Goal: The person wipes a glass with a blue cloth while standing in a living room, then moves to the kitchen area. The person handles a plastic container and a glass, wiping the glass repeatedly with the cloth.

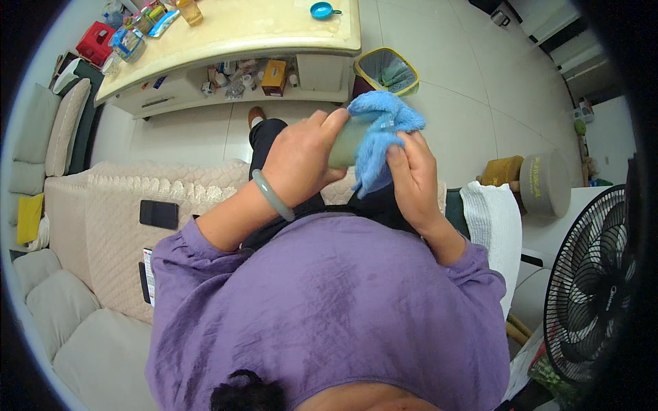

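My left hand (308,149) is wrapped around a pale green, translucent cylindrical object (351,144), held sideways above my lap. Its exact kind is hard to tell, since blur, my fingers and a cloth hide much of it. Over its right end lies a fluffy blue cloth (383,138). The fingers of my right hand (416,174) pinch the lower right part of that cloth. A jade-coloured bangle (272,195) circles my left wrist.
Ahead stands a cream table (247,25) bearing a small blue pan-shaped dish (322,10). A yellow-rimmed bin (411,87) is just beyond my hands. On the sofa cover (118,205) to my left rests a smartphone (159,214). A black fan (586,287) stands close on my right.
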Demonstrator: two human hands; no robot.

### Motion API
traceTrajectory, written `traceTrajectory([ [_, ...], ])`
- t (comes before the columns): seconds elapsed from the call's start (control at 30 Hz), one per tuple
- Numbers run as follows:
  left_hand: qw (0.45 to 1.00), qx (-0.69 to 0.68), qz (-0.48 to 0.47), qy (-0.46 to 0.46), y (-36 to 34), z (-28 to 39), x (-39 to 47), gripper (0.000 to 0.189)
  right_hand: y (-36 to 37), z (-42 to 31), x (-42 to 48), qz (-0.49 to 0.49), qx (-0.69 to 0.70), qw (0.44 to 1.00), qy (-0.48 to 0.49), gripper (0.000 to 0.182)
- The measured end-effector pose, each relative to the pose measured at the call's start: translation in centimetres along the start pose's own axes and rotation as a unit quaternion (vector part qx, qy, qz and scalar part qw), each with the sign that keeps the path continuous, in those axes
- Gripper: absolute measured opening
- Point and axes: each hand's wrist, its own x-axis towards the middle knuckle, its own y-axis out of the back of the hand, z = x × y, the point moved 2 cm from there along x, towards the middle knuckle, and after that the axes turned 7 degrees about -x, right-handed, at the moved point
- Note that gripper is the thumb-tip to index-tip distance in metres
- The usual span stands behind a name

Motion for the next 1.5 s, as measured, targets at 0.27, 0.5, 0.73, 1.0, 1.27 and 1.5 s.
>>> traceTrajectory([
  [0.27, 1.000, -0.007, 0.028, -0.008, 0.1, -0.2, -0.2, 0.061, -0.8, 1.2, 0.4, 0.000, 0.070, 0.997, 0.029, 0.023],
  [0.5, 0.893, -0.416, -0.169, 0.016, -1.8, -2.3, -0.2, 0.066, 3.4, 2.1, 1.2, -0.184, 0.079, 0.966, 0.163, 0.025],
  [0.73, 0.966, -0.224, -0.126, 0.022, -2.5, -2.2, 0.4, 0.065, 1.8, 4.5, 0.7, -0.144, 0.074, 0.984, 0.070, 0.028],
  [1.0, 0.992, -0.116, 0.017, 0.038, -1.8, -2.3, 0.4, 0.065, -0.4, 7.1, -0.9, -0.013, 0.521, 0.836, -0.171, 0.032],
  [1.27, 0.954, -0.295, -0.017, 0.056, -1.4, -2.2, -0.7, 0.071, 0.8, 9.6, -1.6, -0.017, 0.805, 0.578, -0.137, 0.054],
  [1.5, 0.941, -0.325, -0.004, 0.099, -0.6, -2.4, -1.1, 0.071, 1.6, 9.9, -1.2, -0.018, 0.830, 0.542, -0.131, 0.057],
])
